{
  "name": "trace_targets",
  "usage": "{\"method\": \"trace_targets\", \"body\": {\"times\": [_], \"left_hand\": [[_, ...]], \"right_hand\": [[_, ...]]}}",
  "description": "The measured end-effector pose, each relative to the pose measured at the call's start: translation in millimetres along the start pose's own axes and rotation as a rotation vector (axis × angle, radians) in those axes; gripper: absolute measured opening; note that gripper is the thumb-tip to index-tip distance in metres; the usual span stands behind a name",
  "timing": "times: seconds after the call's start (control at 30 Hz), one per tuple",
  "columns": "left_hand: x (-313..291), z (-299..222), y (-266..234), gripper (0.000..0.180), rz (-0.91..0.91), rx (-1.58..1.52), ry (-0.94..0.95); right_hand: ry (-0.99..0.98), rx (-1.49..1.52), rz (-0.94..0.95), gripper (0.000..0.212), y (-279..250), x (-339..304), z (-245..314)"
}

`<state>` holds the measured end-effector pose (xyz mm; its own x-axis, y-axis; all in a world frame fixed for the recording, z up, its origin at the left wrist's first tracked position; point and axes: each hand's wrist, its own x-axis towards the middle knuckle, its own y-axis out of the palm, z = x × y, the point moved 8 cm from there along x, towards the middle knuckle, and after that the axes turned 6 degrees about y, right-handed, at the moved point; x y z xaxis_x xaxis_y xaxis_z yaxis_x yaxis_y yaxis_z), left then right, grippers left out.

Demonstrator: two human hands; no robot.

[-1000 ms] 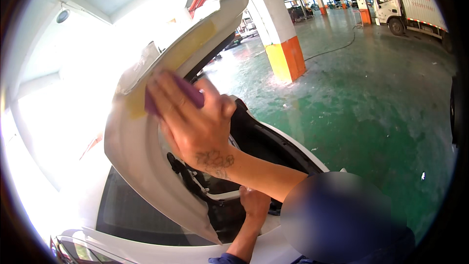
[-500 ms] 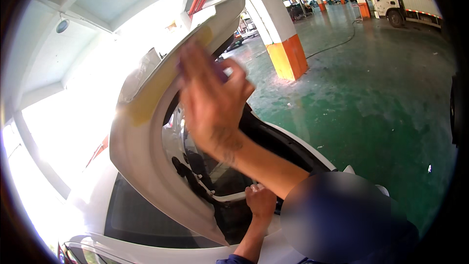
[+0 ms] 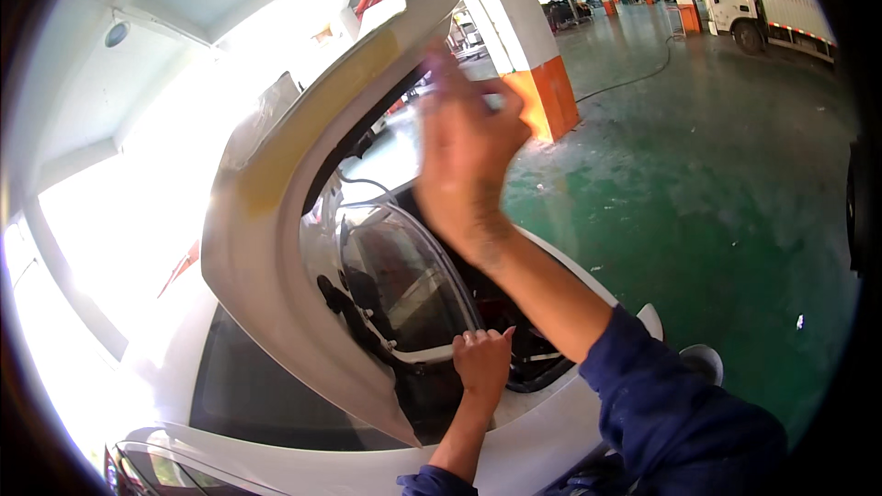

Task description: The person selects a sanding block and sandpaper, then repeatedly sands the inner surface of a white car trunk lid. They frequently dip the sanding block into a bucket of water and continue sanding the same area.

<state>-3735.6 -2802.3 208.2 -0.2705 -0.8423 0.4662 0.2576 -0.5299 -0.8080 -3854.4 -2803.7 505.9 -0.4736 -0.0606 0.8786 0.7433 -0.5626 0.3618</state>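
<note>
A white car trunk lid stands raised, with yellow filler patches along its outer edge. My right hand is lifted near the lid's upper end, apart from the yellow area. Motion smears it, but a purple pad shows faintly at its fingertips. Lower down, my left hand is closed, its fingers curled over the edge of the opening under the lid. Exactly which strip it grips is partly hidden by the fingers. A grey curved strip runs down to that hand.
A dark rear window lies beside the lid. Behind my right hand stands a white pillar with an orange base. A hose crosses the green floor, and a white truck is parked at the far right.
My right hand has swung right, away from the yellow-patched surface, uncovering more of the lid and opening. My left hand stays at the opening's edge, and the view has shifted slightly.
</note>
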Motion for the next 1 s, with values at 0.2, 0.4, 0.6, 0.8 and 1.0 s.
{"method": "trace_targets", "body": {"times": [0.2,0.4,0.6,0.8,1.0], "left_hand": [[3.9,-12.3,-54.9,0.034,-0.264,-0.64,-0.053],[-45.4,-135.9,-65.5,0.053,0.302,-1.828,-0.212],[-91.0,-318.1,14.2,0.039,0.916,-1.892,-0.255],[-107.3,-421.6,92.2,0.032,1.065,-1.625,-0.465],[-89.4,-452.3,96.0,0.032,1.102,-1.5,-0.634]], "right_hand": [[0.898,0.691,0.351,0.042,-137.8,-116.4,-98.0],[1.798,0.84,0.252,0.047,-320.0,-265.5,-89.2],[2.04,0.398,-0.061,0.04,-459.6,-323.3,-142.2],[1.987,-0.034,0.384,0.035,-599.4,-403.8,-267.3],[1.729,-0.409,0.563,0.019,-652.4,-410.6,-430.2]]}}
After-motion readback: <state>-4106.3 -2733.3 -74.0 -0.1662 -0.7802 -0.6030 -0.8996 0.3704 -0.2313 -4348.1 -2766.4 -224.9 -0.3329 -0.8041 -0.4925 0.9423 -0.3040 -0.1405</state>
